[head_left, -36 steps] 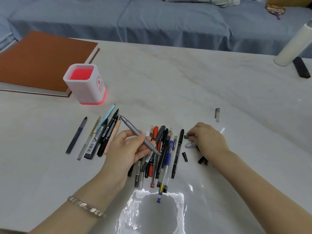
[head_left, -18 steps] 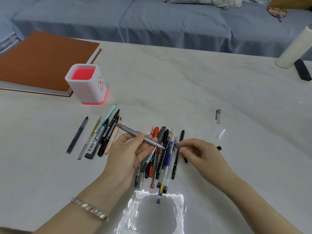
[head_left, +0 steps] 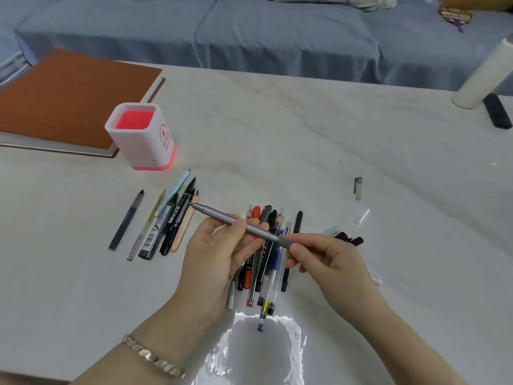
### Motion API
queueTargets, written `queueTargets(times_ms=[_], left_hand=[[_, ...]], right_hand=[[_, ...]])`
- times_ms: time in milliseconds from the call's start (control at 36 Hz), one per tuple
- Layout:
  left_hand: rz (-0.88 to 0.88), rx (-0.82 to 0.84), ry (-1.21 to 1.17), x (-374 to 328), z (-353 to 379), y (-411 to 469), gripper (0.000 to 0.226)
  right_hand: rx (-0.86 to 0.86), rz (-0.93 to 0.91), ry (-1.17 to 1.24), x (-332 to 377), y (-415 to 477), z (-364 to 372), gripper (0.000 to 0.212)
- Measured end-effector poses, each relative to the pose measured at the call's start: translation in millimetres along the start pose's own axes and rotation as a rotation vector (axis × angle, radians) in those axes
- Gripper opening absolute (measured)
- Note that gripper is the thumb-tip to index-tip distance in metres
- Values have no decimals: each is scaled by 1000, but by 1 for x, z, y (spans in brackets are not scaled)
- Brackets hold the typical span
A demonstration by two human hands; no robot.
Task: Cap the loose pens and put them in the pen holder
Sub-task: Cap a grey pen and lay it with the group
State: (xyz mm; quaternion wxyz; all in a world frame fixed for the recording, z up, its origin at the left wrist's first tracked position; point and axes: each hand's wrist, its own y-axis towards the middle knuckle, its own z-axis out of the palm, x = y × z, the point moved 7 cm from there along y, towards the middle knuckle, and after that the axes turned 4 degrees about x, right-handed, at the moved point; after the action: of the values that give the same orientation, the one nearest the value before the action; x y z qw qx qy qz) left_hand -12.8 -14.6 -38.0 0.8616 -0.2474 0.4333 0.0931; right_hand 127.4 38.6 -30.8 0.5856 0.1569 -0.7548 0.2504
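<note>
Left hand (head_left: 219, 254) grips grey pen (head_left: 222, 219), right hand (head_left: 327, 259) pinches cap (head_left: 286, 241), pen pile (head_left: 270, 276) beneath, holder (head_left: 141, 145) beyond

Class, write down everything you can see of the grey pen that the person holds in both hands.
The grey pen is slim, matt and metallic-looking, with a narrower stub at its upper-left end, which points toward the pen holder. It is held tilted in the air above the pile of pens. The left hand pinches its middle. The right hand pinches a matching grey cap at its lower-right end, seemingly pushed on.
</note>
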Motion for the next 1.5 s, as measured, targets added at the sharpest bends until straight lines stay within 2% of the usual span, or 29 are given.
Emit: queueTargets(times_ms=[222, 528, 583, 667, 722, 889, 1000, 1056, 1139, 1278, 1417, 1500], left_hand=[[56, 59, 151, 6, 8, -7, 7], [27, 58, 143, 28, 14, -9, 9], [0, 61, 112, 35, 17, -5, 7], [-100, 54, 122, 46, 19, 3, 9], [-152, 42, 200, 50, 20, 9, 7], [-129, 11, 411, 31, 19, 23, 18], [-109, 35, 660, 16, 4, 28, 23], [-89, 42, 739, 11, -3, 28, 28], [-59, 55, 824, 7, -11, 25, 24], [-54, 66, 888, 7, -22, 22, 25], [-44, 89, 886, 4, -23, 23, 23], [-48, 108, 891, 4, -22, 22, 23]], right_hand=[[-4, -34, 5, 1, -4, -2, 24], [-101, -101, -131, -15, -14, -13, 38], [-92, -93, -159, -15, -11, -18, 35], [33, -41, -320, -20, -4, -22, 27], [110, -3, -469, -24, -2, -26, 14], [-81, 22, -773, -31, -3, -72, 16], [-2, 165, -930, -54, 0, -75, 22], [-2, 181, -980, -59, 2, -71, 26], [-40, 179, -1008, -60, 8, -67, 24], [-22, 177, -983, -63, 15, -69, 21], [-27, 108, -1280, -57, 17, -66, 29], [-75, 58, -1331, -52, 18, -67, 30]])
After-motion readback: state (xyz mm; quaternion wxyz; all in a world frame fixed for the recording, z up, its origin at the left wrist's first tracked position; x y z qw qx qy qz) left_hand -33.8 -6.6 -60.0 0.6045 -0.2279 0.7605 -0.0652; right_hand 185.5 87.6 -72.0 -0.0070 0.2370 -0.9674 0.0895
